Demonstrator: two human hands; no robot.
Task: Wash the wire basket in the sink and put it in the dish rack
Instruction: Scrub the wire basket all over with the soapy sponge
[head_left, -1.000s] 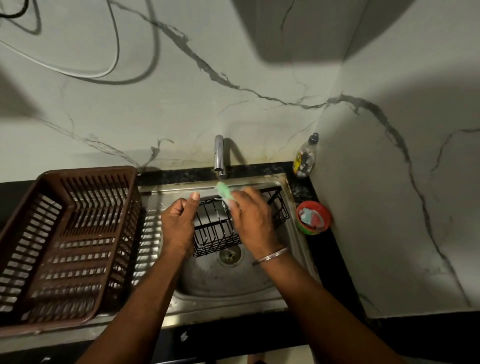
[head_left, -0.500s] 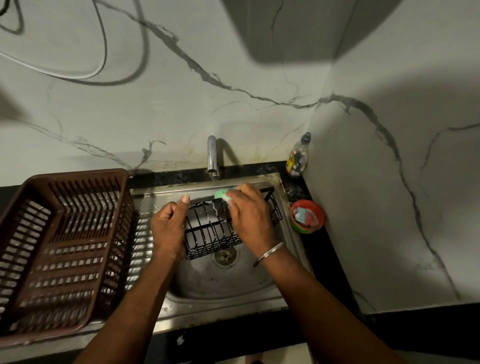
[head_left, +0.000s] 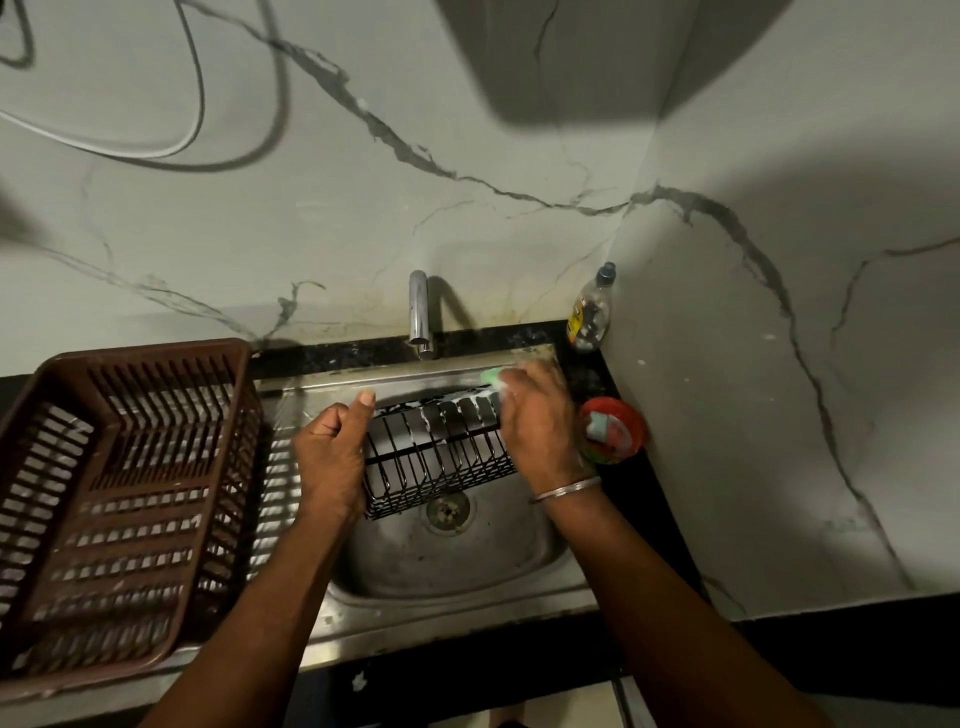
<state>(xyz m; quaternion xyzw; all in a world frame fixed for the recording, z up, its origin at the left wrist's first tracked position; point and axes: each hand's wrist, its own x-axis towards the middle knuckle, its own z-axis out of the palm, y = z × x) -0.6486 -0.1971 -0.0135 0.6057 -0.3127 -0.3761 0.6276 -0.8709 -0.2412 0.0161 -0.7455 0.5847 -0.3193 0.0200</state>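
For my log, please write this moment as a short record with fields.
left hand: grips basket at its left end
right hand: holds sponge on basket's far rim
basket: over sink, foam on wires
rack: left of sink, basket not in it
tap: no water visible
stage: scrubbing, not rinsed

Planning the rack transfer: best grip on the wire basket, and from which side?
Probably the left end wires of the wire basket, from the left, where the left hand holds it. It is tilted over the sink, so that end faces the dish rack; the upper rail looks foamy near the right hand and its sponge, likely slippery.
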